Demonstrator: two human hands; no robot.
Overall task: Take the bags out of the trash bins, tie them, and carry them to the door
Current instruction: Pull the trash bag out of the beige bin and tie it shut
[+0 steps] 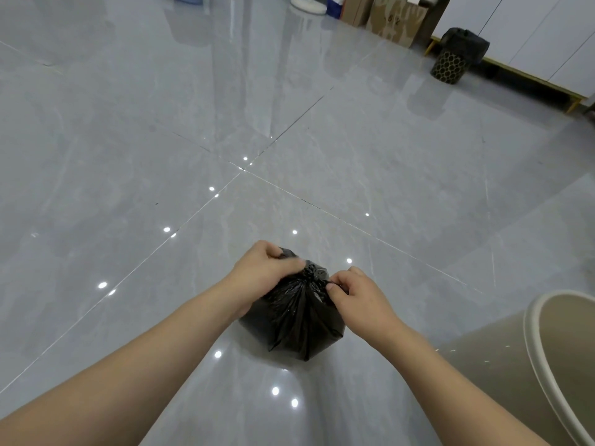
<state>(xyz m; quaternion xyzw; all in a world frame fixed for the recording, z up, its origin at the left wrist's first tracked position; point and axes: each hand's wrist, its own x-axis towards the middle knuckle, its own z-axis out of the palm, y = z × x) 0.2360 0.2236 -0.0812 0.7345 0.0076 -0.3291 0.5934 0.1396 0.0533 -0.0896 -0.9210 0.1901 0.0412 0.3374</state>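
**Operator:** What is the work area?

**Manual:** A glossy grey tiled floor (289, 130). White cabinets (528, 37) run along its far right edge, with cardboard boxes (396, 24) beside them.

**Operator:** Where are my hands?

**Manual:** Your left hand (262, 272) is curled around gathered plastic at the neck. Your right hand (354, 292) pinches a loose tail of film beside the knot (314, 273). Both are closed on the black trash bag (294, 320), which rests on the floor near its front edge, about midway across.

**Operator:** How will it handle?

**Manual:** Judge it light and soft: thin, slick film that may tear if jerked. Take hold just below the knot, not by the body.

**Operator:** What surrounds it?

**Manual:** A beige bin (547, 358) with no bag showing at its rim stands near the right. A patterned bin (449, 64), well apart by the cabinets, is still lined with a black bag (465, 43).
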